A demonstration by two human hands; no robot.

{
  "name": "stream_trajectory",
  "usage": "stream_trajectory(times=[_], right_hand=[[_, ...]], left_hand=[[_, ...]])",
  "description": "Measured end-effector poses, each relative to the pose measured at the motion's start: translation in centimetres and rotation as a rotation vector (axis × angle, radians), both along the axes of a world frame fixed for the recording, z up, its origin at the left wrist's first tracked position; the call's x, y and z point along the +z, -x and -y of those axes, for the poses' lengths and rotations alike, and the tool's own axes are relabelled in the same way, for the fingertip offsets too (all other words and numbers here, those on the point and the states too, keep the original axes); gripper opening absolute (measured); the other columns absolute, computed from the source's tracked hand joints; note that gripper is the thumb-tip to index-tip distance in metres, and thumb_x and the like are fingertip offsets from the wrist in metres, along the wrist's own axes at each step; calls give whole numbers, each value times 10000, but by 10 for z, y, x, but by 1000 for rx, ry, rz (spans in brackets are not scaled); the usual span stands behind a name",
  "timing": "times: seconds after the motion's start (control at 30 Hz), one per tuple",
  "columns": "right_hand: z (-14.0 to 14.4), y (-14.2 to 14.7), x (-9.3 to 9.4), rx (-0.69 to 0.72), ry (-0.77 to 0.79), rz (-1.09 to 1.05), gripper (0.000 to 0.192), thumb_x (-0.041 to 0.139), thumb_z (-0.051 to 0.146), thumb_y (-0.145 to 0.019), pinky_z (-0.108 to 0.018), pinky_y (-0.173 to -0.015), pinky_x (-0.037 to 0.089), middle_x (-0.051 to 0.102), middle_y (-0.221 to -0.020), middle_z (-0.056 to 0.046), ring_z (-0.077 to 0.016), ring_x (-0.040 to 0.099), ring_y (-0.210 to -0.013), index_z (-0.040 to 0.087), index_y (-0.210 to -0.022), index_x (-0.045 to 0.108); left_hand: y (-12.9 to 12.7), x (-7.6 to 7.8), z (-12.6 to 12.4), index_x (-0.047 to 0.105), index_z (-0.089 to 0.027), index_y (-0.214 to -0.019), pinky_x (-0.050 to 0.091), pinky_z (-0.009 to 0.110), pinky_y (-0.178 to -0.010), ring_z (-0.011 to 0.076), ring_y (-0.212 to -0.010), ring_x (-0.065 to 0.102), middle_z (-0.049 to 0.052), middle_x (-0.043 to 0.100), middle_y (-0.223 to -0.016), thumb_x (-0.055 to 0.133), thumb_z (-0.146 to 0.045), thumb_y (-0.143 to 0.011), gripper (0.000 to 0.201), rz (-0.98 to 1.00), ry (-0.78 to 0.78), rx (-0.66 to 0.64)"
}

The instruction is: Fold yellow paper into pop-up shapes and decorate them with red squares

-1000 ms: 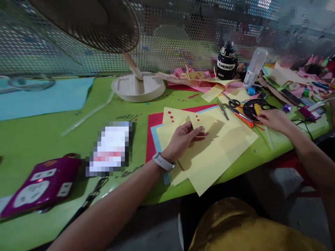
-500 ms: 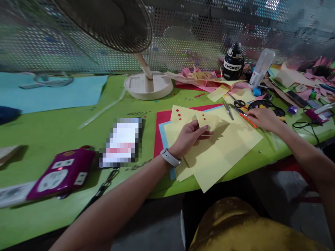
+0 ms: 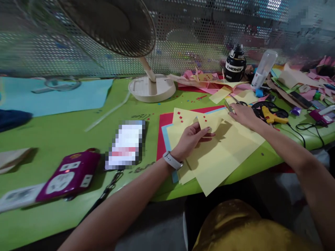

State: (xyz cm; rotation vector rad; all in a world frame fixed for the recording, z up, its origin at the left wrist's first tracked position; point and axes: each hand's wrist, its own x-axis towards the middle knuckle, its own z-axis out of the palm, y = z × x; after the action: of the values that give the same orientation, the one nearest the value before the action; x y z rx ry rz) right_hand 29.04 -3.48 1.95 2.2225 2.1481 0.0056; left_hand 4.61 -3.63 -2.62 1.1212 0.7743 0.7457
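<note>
My left hand, with a white watch band at the wrist, pinches a small folded piece of yellow paper that has red squares on it. Beneath it lies a stack of yellow paper sheets, over blue and red sheets. My right hand is at the stack's upper right, its fingers closed on the metal tweezers. Part of the tweezers is hidden by the fingers. Just behind that hand are dark-handled scissors. More red squares lie on the yellow paper at the left.
A white fan base stands at the back, a phone and purple power strip at left. A black bottle, clear bottle and paper scraps line the back right. A yellow glue gun lies beside a black tape-like ring.
My right hand has moved left from the orange-handled tool to the tweezers, uncovering the glue gun. My left hand still holds the folded yellow paper. The view has shifted slightly.
</note>
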Motion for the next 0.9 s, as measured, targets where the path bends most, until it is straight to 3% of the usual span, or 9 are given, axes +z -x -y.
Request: stream_trajectory(times=[0.17, 0.3, 0.4, 0.67, 0.8, 0.9], right_hand=[[47, -58, 19, -115, -109, 37, 406, 400, 203, -958, -340, -806, 450, 655, -1324, -129, -281, 631, -1137, 201, -1299, 620], [88, -121, 29, -256, 33, 148, 483, 568, 252, -870, -355, -774, 407, 621, -1319, -223, -315, 617, -1093, 105, -1328, 609], [103, -148, 24, -272, 54, 184, 481, 595, 222, -848, -366, -785, 386, 624, -1283, -250, -316, 599, -1066, 81, -1308, 606], [99, -148, 0, -143, 2, 141, 517, 550, 165, -833, -384, -904, 376, 604, -1242, -279, -339, 542, -1113, 22, -1330, 536], [104, -152, -5, -193, -245, 104, 488, 492, 186, -869, -410, -1013, 355, 598, -1267, -258, -342, 516, -1179, 45, -1335, 526], [99, -150, -2, -270, -441, -78, 507, 465, 251, -907, -413, -1010, 383, 562, -1314, -292, -333, 527, -1179, 25, -1361, 461]], left_hand=[[1, 2, 0, 570, -184, -820, 627, 326, -793, 241, -888, 771, 33, 744, -828, 856, -477, -690, 430, -54, 5, -4], [0, 4, 1, 583, -187, -829, 627, 321, -811, 240, -904, 769, 44, 750, -854, 849, -465, -702, 406, -66, -15, 2], [0, 5, 2, 563, -196, -790, 626, 312, -813, 252, -941, 766, 46, 751, -850, 850, -451, -701, 394, -79, -25, 14], [0, 6, 2, 583, -197, -791, 624, 274, -756, 244, -921, 770, 30, 749, -825, 865, -423, -680, 379, -93, -24, 31], [-1, 9, 3, 574, -202, -822, 622, 271, -745, 257, -969, 762, 53, 762, -871, 842, -416, -713, 360, -112, -12, 24], [-1, 8, 4, 502, -210, -775, 620, 271, -765, 251, -993, 756, 35, 749, -865, 837, -418, -729, 397, -86, -12, 16]])
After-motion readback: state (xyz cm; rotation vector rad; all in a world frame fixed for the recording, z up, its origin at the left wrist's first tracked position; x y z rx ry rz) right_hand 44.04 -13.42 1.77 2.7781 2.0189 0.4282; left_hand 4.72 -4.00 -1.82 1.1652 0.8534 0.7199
